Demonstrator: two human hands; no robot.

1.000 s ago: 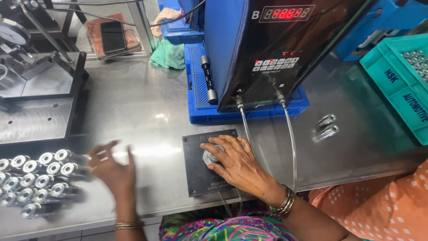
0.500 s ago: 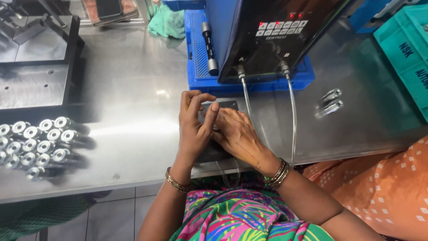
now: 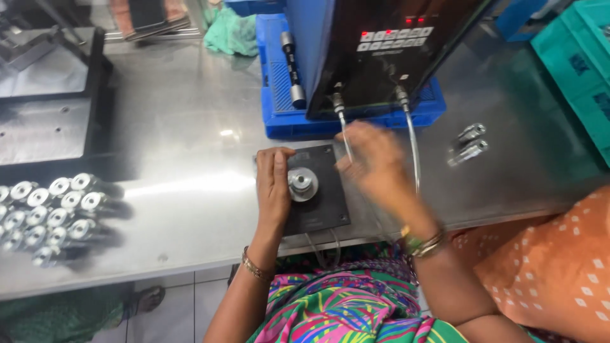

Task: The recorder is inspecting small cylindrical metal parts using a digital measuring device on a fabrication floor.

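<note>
The left hand (image 3: 274, 187) lies flat along the left edge of a dark square fixture plate (image 3: 316, 190) at the front of the steel counter (image 3: 190, 133); its fingers are stretched out, not clenched, and the fingertips reach the round silver metal part (image 3: 302, 183) that sits upright in the middle of the plate, touching it rather than gripping it. The right hand (image 3: 375, 166) hangs just right of the plate and above its right edge; it is blurred, and whether it is released or closed on something I cannot tell.

Judging from this, the step in hand is seating the part on the plate, with the left hand steadying it; a next move would call for the part to sit square and centred, and for both hands to keep away from the two thin cables (image 3: 413, 149) that drop from the black control unit (image 3: 387, 51) behind.

That unit shows red lights and rows of pale keys, and stands on a blue plastic tray (image 3: 279, 108) with a grey cylindrical tool (image 3: 292, 70) lying in it; a cluster of shiny metal parts (image 3: 54, 213) lies well apart at the left end of the counter; two small silver fittings (image 3: 469, 143) lie to the right, near a teal crate (image 3: 575, 63).
</note>
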